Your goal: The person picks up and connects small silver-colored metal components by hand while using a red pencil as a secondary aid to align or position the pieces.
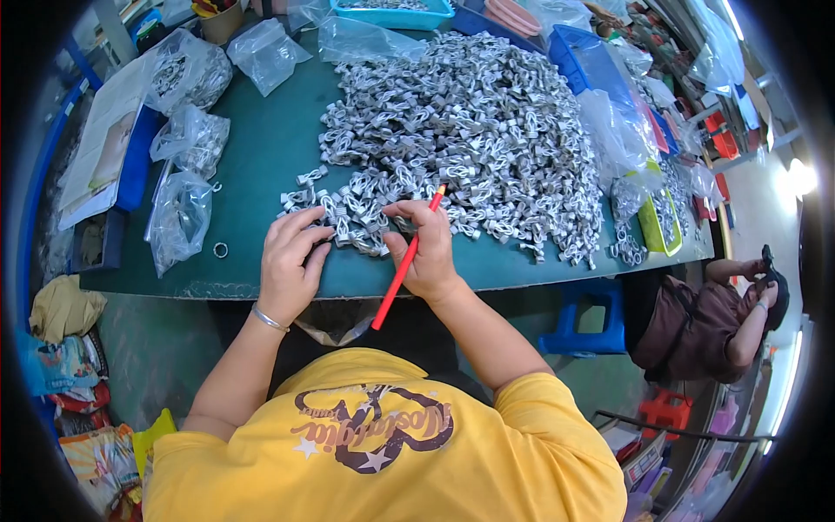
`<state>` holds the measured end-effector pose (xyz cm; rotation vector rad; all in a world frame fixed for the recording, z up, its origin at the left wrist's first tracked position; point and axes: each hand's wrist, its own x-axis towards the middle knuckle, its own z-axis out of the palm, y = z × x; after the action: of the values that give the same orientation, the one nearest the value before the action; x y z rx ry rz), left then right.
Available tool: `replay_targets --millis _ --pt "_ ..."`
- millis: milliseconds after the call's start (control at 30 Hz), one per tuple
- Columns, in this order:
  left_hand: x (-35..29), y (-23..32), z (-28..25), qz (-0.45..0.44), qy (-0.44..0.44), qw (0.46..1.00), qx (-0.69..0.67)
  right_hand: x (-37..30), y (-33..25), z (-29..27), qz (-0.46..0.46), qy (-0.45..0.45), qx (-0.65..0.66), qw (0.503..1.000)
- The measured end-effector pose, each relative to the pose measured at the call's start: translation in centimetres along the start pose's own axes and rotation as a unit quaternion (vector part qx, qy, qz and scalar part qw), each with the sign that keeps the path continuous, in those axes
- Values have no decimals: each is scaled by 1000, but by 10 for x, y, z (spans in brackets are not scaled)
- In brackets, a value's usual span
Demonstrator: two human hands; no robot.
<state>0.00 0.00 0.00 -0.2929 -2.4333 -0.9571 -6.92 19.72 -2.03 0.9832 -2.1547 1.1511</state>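
My right hand (428, 257) holds a red pencil (398, 280) across its palm side, the light tip pointing away from me and the blunt end toward my body. Its curled index finger and thumb are at the near edge of a large pile of small silver metal fittings (470, 130), which look like looped clips with a collar. To the left, my left hand (294, 259) rests at the table edge, fingers bent and thumb apart. Its fingertips reach a few loose fittings (304, 198) beside the pile. Nothing is visibly held in it.
The green table (261, 165) carries clear plastic bags of parts (187, 143) at left, with a small metal ring (220, 250) nearby. Blue trays (578, 56) and a lime-green basket (665, 217) stand at right. A blue stool (587, 317) and another person (709, 326) are beyond.
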Motion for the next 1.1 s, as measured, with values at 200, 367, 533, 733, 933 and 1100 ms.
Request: replay_targets --millis 200,367,533,733,933,1100 --pt "-3 5 3 -15 9 1000 -4 7 -11 -15 -50 10 6 999" --pt "-2 3 2 -10 8 1000 -4 8 -13 -5 -29 37 -37 998" --pt "-4 4 2 -18 6 1000 -10 5 -8 -1 -44 70 -40 996" --pt "-2 0 4 -5 5 1000 0 7 -12 -5 -57 47 -44 996" --pt "-3 0 4 -1 9 1000 -2 5 -13 -5 -62 43 -56 996" --pt "-4 -1 5 -2 8 1000 -8 6 -12 -5 -65 47 -36 996"
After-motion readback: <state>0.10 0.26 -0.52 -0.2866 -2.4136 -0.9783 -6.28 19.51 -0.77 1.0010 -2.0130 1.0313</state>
